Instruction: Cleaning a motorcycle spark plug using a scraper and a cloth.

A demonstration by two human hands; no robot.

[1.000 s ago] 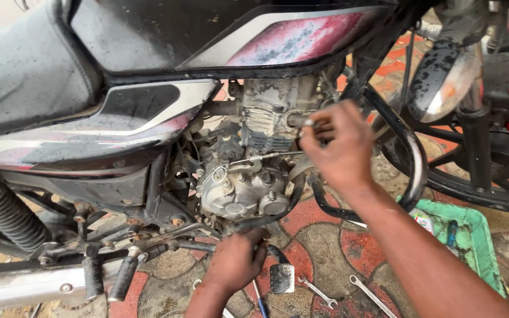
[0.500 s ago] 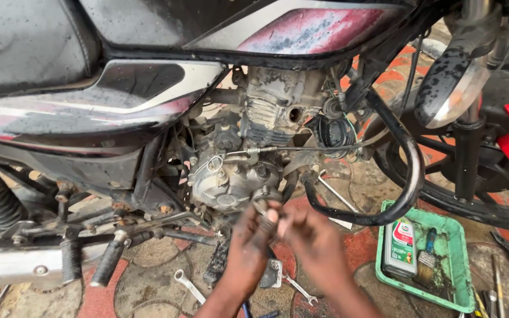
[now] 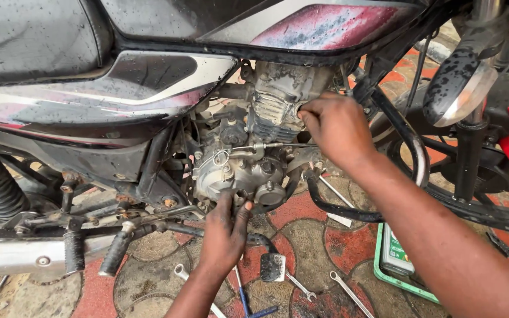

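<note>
Oil bottle in green tray

- Open-air repair spot: a motorcycle stands on wet red-and-grey paving.
- Spanners lie loose near its engine.
- Right, a green tray holds an oil bottle.
</note>
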